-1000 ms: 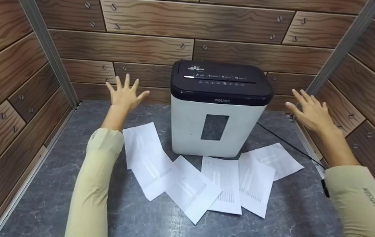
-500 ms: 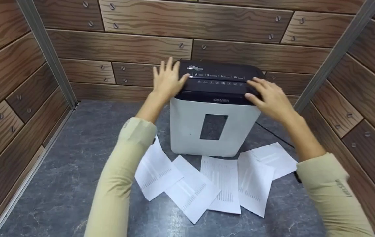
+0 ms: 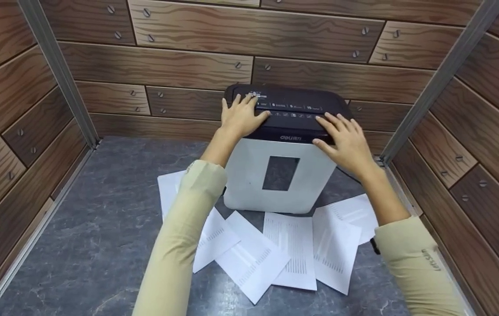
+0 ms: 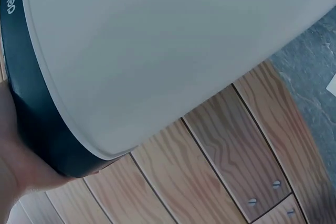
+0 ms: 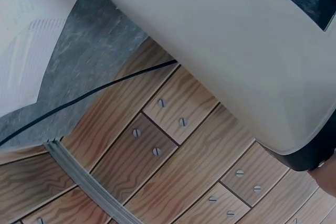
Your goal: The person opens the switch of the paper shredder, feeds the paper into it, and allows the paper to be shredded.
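Head view: a second ago both hands were spread in the air, out to either side of the shredder (image 3: 280, 151); now they have come in to its dark lid (image 3: 302, 97). The left hand (image 3: 240, 117) lies over one end, fingers spread; the right hand (image 3: 345, 142) is at the other end, fingers slightly apart, thumb at the front edge. So the work in hand seems to centre on the shredder, between the fingers. The printed sheets (image 3: 292, 251) lie untouched on the counter (image 3: 96, 228), nearer the person than the fingers.

Left wrist view: the hand touches the lid's side; fingertips hidden.

Right wrist view: only a bit of hand shows beside the lid, so its grip cannot be told here; a black cord (image 5: 105, 85) runs well away from the fingers.
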The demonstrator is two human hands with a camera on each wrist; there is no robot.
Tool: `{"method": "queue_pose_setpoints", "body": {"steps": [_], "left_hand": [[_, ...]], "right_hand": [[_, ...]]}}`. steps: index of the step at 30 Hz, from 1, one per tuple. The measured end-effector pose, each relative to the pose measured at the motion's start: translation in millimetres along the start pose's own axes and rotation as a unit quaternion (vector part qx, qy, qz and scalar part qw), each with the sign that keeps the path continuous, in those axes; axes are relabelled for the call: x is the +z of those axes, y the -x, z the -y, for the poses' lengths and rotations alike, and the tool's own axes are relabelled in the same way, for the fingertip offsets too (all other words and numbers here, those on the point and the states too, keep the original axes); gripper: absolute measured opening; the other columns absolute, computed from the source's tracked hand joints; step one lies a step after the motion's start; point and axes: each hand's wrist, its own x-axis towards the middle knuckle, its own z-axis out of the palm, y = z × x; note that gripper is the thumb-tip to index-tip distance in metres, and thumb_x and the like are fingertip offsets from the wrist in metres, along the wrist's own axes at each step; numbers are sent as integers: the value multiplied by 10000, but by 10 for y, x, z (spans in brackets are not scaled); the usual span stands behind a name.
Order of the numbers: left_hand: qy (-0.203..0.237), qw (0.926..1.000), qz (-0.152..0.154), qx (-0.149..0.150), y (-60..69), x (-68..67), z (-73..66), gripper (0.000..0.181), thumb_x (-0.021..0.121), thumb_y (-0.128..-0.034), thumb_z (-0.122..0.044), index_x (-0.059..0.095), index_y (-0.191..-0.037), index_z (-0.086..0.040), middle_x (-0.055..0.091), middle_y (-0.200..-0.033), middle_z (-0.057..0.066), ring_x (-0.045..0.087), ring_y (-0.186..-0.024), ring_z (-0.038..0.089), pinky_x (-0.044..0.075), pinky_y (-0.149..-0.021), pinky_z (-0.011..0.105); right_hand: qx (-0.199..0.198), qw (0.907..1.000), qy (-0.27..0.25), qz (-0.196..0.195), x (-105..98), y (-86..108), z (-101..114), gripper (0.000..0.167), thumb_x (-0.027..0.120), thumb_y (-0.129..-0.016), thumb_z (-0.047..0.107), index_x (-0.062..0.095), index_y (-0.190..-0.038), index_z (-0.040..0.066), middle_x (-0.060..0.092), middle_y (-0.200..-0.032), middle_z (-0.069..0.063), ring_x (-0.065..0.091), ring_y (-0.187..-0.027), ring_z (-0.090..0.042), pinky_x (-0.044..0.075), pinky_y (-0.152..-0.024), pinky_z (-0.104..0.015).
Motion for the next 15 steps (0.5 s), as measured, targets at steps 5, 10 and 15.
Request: {"method": "queue_pose_setpoints", "body": {"steps": [5, 10, 15], "left_hand": [[-86, 9998, 168, 16, 11, -16, 6, 657, 290, -929, -584, 291, -1448, -180, 206, -1499, -1, 109, -1370, 237, 7, -1075, 522], [-242, 9995, 126, -180, -27, -77, -66, 642, 316, -936, -564, 325, -1433, -156, 286, -1469, 29, 216, -1343, 237, 103, -1070, 532], [-564, 9959, -214, -667, -141, -106, -200, 607, 280, -950, -551, 361, -1419, -173, 375, -1421, 36, 377, -1256, 265, 247, -1003, 576]], "right_hand": [[-132, 9996, 47, -243, 42, 22, -4, 635, 563, -863, 498, 413, -1386, 171, 375, -1405, -123, 276, -1293, -368, 127, -1069, -509], [-109, 9994, 34, -333, 50, 28, -16, 637, 582, -850, 497, 426, -1377, 176, 384, -1400, -118, 291, -1285, -367, 133, -1067, -510], [-77, 9993, -14, -366, 53, -6, -10, 639, 581, -845, 507, 431, -1374, 183, 390, -1398, -110, 286, -1291, -357, 127, -1070, -501]]}}
